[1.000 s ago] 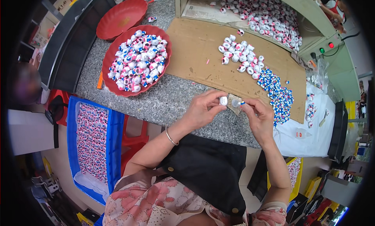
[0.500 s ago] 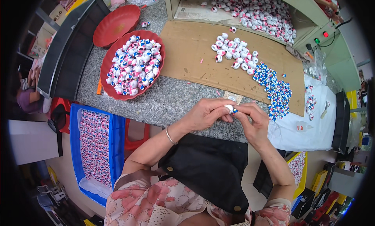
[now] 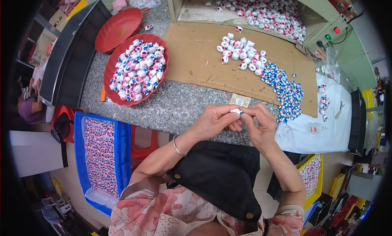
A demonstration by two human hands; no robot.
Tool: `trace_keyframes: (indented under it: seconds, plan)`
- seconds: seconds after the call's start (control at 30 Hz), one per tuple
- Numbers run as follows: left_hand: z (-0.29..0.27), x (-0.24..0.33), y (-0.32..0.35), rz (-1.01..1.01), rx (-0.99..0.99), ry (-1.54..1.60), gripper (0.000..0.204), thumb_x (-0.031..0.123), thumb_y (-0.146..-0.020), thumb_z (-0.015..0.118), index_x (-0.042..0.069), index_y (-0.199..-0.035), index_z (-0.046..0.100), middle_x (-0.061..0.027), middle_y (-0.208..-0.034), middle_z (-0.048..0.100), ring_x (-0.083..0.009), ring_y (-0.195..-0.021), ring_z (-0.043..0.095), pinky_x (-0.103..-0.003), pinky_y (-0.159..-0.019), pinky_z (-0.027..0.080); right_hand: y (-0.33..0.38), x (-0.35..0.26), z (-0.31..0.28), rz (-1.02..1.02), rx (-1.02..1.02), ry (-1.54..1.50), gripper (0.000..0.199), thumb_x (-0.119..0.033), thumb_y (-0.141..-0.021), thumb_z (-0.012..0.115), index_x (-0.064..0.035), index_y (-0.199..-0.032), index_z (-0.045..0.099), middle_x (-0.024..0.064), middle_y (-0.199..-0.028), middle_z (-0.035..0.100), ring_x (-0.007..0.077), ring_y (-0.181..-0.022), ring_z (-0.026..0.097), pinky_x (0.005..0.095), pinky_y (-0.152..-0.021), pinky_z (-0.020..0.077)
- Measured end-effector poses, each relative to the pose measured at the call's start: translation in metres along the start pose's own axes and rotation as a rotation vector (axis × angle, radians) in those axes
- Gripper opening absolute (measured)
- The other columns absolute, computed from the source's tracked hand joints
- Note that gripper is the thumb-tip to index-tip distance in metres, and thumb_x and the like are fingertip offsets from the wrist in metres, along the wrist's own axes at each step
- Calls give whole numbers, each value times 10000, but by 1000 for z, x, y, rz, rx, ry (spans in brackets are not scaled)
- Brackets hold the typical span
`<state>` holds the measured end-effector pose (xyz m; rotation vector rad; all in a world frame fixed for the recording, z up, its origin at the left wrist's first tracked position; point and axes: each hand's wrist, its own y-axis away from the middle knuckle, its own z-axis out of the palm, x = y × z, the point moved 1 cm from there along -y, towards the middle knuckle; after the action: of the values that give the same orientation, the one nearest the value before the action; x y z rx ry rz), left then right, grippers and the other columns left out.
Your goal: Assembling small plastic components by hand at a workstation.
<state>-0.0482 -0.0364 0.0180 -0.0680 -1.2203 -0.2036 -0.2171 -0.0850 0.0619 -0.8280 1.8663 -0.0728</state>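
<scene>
Above the counter's near edge, my left hand (image 3: 215, 121) pinches a small white rounded toy part (image 3: 235, 111) between thumb and fingers. My right hand (image 3: 259, 125) meets it from the other side, its fingertips closed on a tiny blue part (image 3: 241, 113) pressed against the white one. Fingers cover most of both parts. On the brown cardboard (image 3: 192, 60) beyond my hands lies a cluster of white-and-pink rounded parts (image 3: 243, 54). Beside it spreads a pile of tiny blue-and-white parts (image 3: 289, 98). A red scalloped bowl (image 3: 108, 79) at the left holds many joined white, pink and blue pieces.
Another red bowl (image 3: 104, 38) stands behind the full one. A shelf box (image 3: 196, 13) with many white-and-pink parts rises at the back. A small bottle (image 3: 316, 128) lies on the white sheet (image 3: 300, 134) at right. A blue crate (image 3: 123, 154) of parts is lower left.
Both hands still hold the parts together; the white part has turned between the fingers and less of the blue one shows. The whole view has shifted slightly.
</scene>
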Motion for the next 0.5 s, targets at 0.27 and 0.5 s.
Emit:
trace_keyframes:
  seconds: [0.27,0.5]
  plan:
    - [-14,10,1,-37,13,-150,238,101,-998,577,-12,-1193,653,-78,-896,697,-121,-782,676,-269,-708,568,28,17,-11,223,-94,-105,188,9,-856,698,-22,-1040,709,100,-929,647,196,-798,633,291,-732,511]
    - [-122,107,32,527,736,-1462,300,47,-886,665,11,-1181,628,-212,-1124,645,-368,-1047,640,-404,-872,517,50,57,-99,-37,-202,725,283,116,-764,605,4,-1008,695,171,-1032,656,361,-880,648,407,-763,541]
